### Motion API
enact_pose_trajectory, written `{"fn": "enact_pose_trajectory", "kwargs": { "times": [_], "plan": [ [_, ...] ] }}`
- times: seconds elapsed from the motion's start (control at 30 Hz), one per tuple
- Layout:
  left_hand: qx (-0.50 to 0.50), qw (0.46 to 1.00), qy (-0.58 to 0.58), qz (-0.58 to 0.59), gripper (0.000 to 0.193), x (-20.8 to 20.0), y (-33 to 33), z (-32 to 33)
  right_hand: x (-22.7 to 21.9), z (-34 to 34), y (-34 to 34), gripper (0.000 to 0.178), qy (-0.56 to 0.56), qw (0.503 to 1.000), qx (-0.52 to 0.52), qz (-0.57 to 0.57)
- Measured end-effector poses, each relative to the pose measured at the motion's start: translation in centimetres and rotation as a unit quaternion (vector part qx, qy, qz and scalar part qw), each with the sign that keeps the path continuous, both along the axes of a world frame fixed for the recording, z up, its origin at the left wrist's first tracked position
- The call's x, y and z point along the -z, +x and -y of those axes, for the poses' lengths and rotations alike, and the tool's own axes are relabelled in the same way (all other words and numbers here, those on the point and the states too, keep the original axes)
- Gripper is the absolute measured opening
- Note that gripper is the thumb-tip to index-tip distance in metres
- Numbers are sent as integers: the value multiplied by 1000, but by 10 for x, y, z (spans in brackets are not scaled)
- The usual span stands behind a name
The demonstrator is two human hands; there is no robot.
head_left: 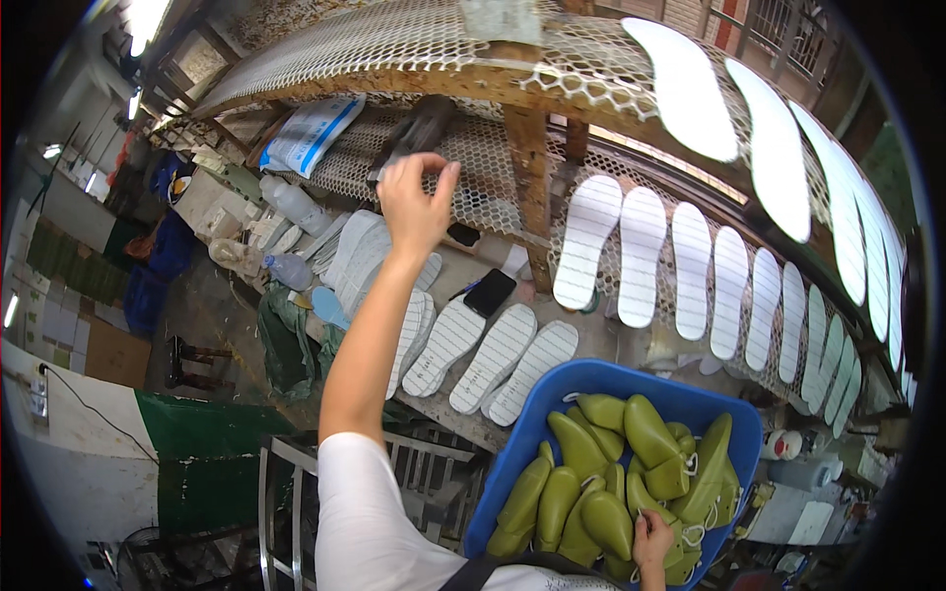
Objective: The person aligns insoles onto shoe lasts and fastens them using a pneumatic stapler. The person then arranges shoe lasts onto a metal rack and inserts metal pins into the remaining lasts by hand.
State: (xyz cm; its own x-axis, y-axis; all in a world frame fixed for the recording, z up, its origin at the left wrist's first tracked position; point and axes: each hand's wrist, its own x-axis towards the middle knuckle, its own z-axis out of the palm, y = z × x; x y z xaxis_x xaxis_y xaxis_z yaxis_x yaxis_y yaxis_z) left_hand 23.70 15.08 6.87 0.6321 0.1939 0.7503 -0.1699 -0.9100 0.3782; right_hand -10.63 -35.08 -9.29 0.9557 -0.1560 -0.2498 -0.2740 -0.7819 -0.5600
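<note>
Head view: up by the mesh rack (483, 187) with the left hand (416, 212), down among green lasts (647, 433) with the right hand (652, 540)

Holds the left thumb parted from the bent fingers, just below a blurred dark object (419, 128); cannot tell whether touching it. Holds the right fingertips drawn together near white cords (693, 537) on the lasts, inside a blue tub (522, 443); cannot tell whether grasping any. Shows white insoles (493, 360) lying side by side left of the tub, with a black phone (490, 293) at their upper ends, and larger white cutouts (680, 94) atop the rack, well right of the left hand.
</note>
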Motion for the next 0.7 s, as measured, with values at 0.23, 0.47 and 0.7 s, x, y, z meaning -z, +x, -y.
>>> {"fn": "enact_pose_trajectory", "kwargs": {
  "times": [0.23, 0.47, 0.7],
  "plan": [
    [729, 524, -439, -35, 69, -159, -224, 154, 18, 21, -16, 25, 274, 958, 88, 10],
    [745, 536, -396, -23, 55, -211, -328, 240, -66, 17, 7, 23, 354, 911, -64, 202],
    [770, 572, -282, -20, 35, -226, -418, 359, -123, 75, -24, 18, 356, 888, -204, 208]
  ]
}}
